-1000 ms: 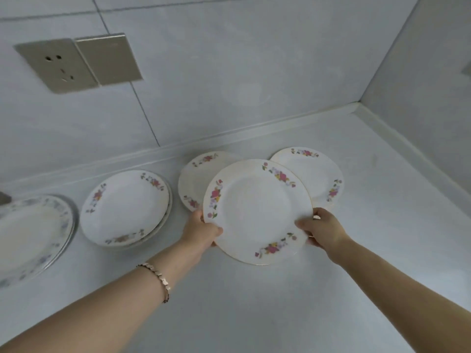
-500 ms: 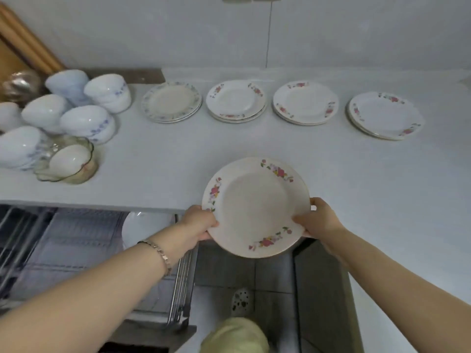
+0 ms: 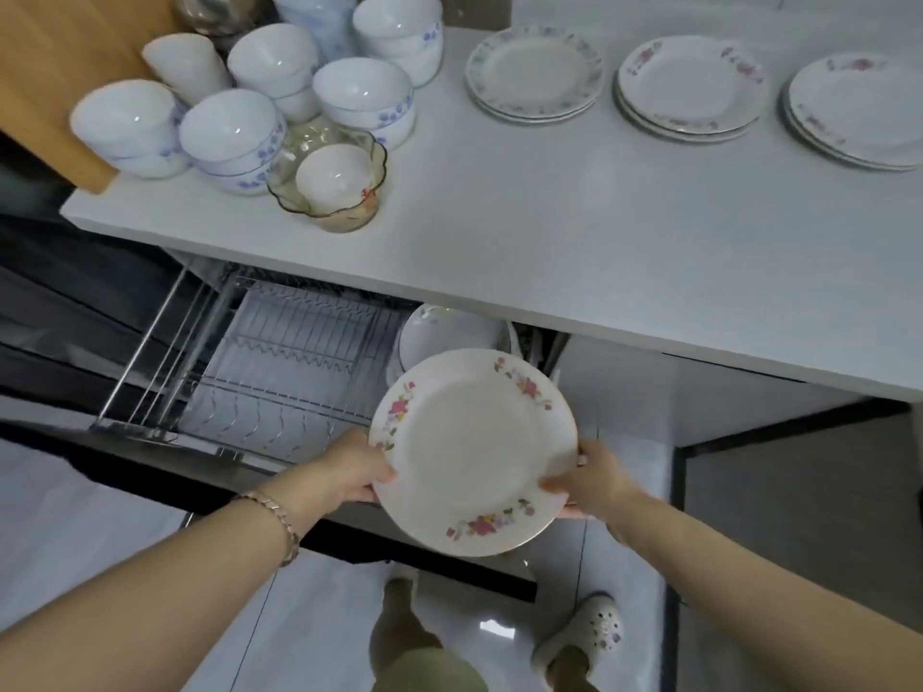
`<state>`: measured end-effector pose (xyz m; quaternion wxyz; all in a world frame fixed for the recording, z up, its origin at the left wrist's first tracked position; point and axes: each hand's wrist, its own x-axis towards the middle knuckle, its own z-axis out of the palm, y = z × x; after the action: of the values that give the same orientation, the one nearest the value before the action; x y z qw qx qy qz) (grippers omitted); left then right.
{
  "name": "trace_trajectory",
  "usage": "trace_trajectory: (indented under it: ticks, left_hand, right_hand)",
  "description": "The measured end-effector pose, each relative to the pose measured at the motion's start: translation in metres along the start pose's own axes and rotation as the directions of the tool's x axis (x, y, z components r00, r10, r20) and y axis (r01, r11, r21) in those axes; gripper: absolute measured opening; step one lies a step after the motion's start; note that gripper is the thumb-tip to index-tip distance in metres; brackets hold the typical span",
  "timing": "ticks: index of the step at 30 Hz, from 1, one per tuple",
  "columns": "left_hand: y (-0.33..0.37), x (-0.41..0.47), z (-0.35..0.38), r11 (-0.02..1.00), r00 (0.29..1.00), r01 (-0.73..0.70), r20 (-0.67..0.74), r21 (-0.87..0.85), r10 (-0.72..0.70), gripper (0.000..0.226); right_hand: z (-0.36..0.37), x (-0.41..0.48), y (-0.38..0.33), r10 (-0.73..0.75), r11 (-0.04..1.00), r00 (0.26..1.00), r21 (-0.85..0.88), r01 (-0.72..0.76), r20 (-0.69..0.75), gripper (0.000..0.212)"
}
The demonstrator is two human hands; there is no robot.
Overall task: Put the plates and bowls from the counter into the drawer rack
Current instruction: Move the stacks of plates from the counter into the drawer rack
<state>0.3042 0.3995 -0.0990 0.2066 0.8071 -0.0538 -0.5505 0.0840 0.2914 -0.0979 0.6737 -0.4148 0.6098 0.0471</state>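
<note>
Footwear, nearest: pale perforated clog (image 3: 599, 634) on the tiled floor below me. Wrist item: link bracelet (image 3: 272, 511) on my left arm.

Left hand (image 3: 349, 472): clamped on the near-left rim of the floral plate.

Right hand (image 3: 594, 484): gripping the opposite rim. The hands are apart, with the plate between them.

Floral plate (image 3: 474, 452): one piece, gold-edged with pink flower sprays. It is held face up and slightly tilted, in the air over the front right of the open drawer.

Drawer rack (image 3: 279, 352): chrome wire, pulled out under the counter. One racked plate (image 3: 449, 332) stands at the right end, just behind the plate I hold, and wire slots show to its left.

Handling note, my judgement: tip the plate onto its edge and face it like the racked one. Lower it into the neighbouring slot without knocking china on china, and let go only once the wires carry it.

Counter (image 3: 549, 232): white.
- Left: blue-patterned bowls (image 3: 230, 127) in stacks, and an amber glass bowl (image 3: 327, 179) with a white bowl inside.
- Right: three stacks of plates (image 3: 692, 87) awaiting transfer.
</note>
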Motion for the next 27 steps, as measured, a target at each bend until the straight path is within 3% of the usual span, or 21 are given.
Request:
trace_trajectory:
  ticks: [8, 13, 16, 21, 27]
  left_hand:
    - [-0.026, 0.118, -0.133, 0.995, 0.989, -0.032, -0.14, 0.097, 0.046, 0.029]
    - [-0.037, 0.204, -0.197, 0.996, 0.977, 0.022, -0.215, 0.084, -0.003, 0.033]
    - [-0.047, 0.263, -0.22, 0.998, 0.97, 0.058, -0.24, 0.031, -0.049, 0.034]
    - [-0.063, 0.344, -0.23, 0.984, 0.964, 0.122, -0.219, -0.132, -0.15, 0.039]
    - [-0.066, 0.397, -0.219, 0.945, 0.96, 0.058, -0.241, -0.322, -0.141, 0.04]
  right_hand:
    - [0.166, 0.088, -0.029, 0.036, 0.999, 0.99, -0.019, -0.039, -0.136, 0.059]
    - [0.248, 0.155, -0.046, 0.065, 0.998, 0.991, 0.031, -0.062, -0.118, 0.048]
    - [0.283, 0.202, -0.059, 0.105, 0.987, 0.983, 0.133, -0.085, -0.15, 0.037]
    - [0.317, 0.274, -0.072, 0.271, 0.845, 0.954, 0.507, -0.17, -0.131, 0.053]
    - [0.328, 0.317, -0.069, 0.25, 0.841, 0.952, 0.527, -0.122, -0.178, 0.064]
